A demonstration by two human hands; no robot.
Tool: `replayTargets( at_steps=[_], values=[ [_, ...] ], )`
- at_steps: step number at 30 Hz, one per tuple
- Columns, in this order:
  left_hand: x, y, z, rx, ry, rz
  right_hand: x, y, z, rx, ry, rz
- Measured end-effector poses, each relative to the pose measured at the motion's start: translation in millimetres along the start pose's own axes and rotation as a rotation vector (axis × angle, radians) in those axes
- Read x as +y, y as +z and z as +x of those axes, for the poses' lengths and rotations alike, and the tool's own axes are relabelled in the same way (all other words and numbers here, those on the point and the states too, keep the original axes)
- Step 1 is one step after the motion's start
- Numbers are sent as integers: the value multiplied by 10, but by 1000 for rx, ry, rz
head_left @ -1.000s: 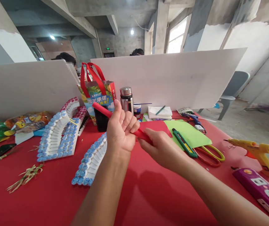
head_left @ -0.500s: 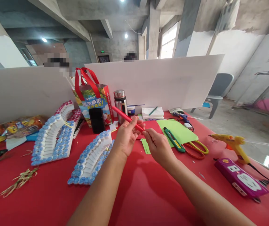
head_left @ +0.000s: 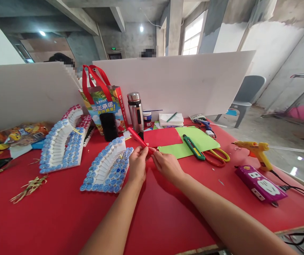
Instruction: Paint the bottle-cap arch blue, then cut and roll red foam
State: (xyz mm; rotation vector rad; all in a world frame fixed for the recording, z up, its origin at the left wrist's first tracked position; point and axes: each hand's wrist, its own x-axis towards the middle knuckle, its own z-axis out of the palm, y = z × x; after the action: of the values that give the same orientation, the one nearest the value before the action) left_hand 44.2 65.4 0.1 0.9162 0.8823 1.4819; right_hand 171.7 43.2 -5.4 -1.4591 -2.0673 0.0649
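Both my hands pinch the near end of a thin red paper roll (head_left: 137,137) that slants up and away to the left. My left hand (head_left: 137,164) grips it from the left, my right hand (head_left: 166,165) from the right, fingers closed, low over the red table (head_left: 61,212). Just left of my left hand lies a curved fan-shaped piece of white tubes edged with blue caps (head_left: 108,166). Behind the roll lie a red paper sheet (head_left: 162,136) and a green paper sheet (head_left: 200,140).
A green utility knife (head_left: 193,147) and red-and-yellow scissors (head_left: 217,157) lie on the green sheet. A yellow glue gun (head_left: 257,150) and purple power strip (head_left: 259,184) sit right. A larger cap-and-tube piece (head_left: 61,145), printed bag (head_left: 104,102), black phone (head_left: 108,126), steel flask (head_left: 135,111) and white partition boards (head_left: 178,85) stand behind.
My hands have lowered and moved away toward the table with the red roll; my grip has shifted to the roll's near end. The camera view has pulled back.
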Motion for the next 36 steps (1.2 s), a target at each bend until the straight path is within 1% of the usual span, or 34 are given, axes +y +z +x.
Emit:
replayTargets(
  at_steps=[2, 3, 5, 7, 9, 11, 13, 15, 17, 20, 23, 26, 29, 31, 34, 36],
  values=[
    [16, -40, -8, -18, 53, 111, 41, -93, 16, 71, -27, 98],
    [36, -51, -15, -44, 69, 164, 63, -152, 29, 129, -1, 177],
    [80, -52, -40, -119, 77, 270, 98, -269, 64, 249, 117, 421],
    [112, -28, -80, -178, 97, 412, 114, -346, 101, 305, 239, 719],
    [122, 13, -130, -198, 169, 595, 109, -366, 132, 277, 307, 952],
    [113, 55, -180, -226, 249, 742, 95, -340, 150, 226, 347, 1083],
    [96, 84, -217, -268, 297, 811, 88, -297, 159, 199, 401, 1170],
    [79, 95, -234, -289, 315, 849, 97, -262, 162, 203, 466, 1243],
    [67, 91, -231, -276, 330, 882, 119, -243, 165, 213, 520, 1298],
    [56, 77, -208, -262, 359, 918, 152, -239, 174, 220, 548, 1336],
    [52, 69, -201, -280, 361, 954, 160, -265, 185, 218, 569, 1359],
    [58, 73, -223, -304, 349, 970, 148, -310, 192, 185, 592, 1401],
    [81, 84, -247, -320, 339, 990, 139, -343, 193, 177, 544, 1411],
    [105, 85, -245, -327, 328, 989, 150, -352, 191, 188, 465, 1363],
    [147, 62, -210, -320, 347, 1000, 215, -385, 189, 139, 360, 1259],
    [177, 31, -176, -316, 353, 1017, 293, -444, 192, 140, 360, 1220]
  ],
)
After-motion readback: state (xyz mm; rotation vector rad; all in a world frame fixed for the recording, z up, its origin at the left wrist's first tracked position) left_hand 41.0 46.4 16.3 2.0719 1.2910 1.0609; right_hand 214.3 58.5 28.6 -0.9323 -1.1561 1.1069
